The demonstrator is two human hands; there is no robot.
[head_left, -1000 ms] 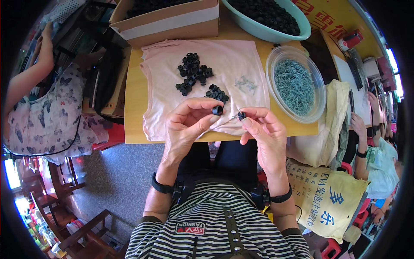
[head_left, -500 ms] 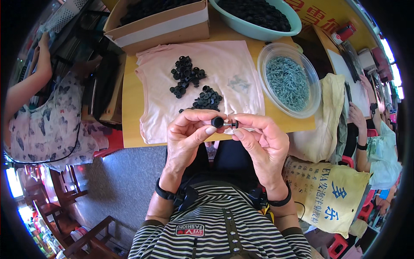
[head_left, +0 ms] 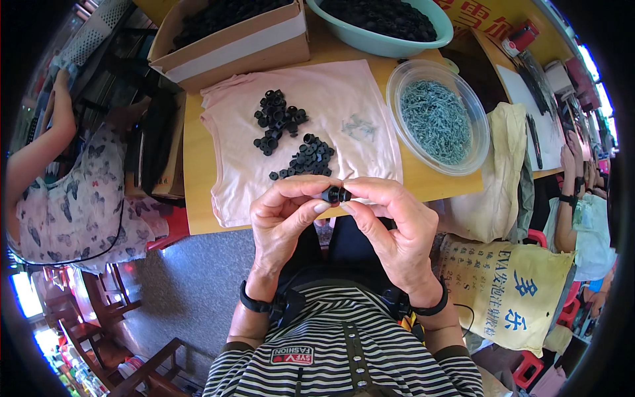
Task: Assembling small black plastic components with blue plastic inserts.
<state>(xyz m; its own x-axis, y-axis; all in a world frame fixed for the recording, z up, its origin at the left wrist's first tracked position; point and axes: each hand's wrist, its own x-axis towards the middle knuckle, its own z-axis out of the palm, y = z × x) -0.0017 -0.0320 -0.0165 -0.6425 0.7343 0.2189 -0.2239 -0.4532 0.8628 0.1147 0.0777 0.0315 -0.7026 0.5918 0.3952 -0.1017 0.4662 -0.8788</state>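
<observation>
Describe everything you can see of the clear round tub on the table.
The tub is round and see-through, apparently plastic, with a wide mouth. It stands upright and uncovered at the right side of the table, holding a heap of small, thin, blue-grey pieces that look like metal screws. The pink cloth lies just left of it; whether they touch is unclear. Neither the left hand nor the right hand touches it.

This seems to me a small assembly workshop. On the yellow wooden table (head_left: 198,192), a brown cardboard box (head_left: 241,47) and a pale green plastic basin (head_left: 387,48) hold heaps of small black parts (head_left: 380,18), a round clear plastic tub (head_left: 481,132) holds blue-grey metal screws (head_left: 436,122), and other people (head_left: 79,178) are near.
</observation>
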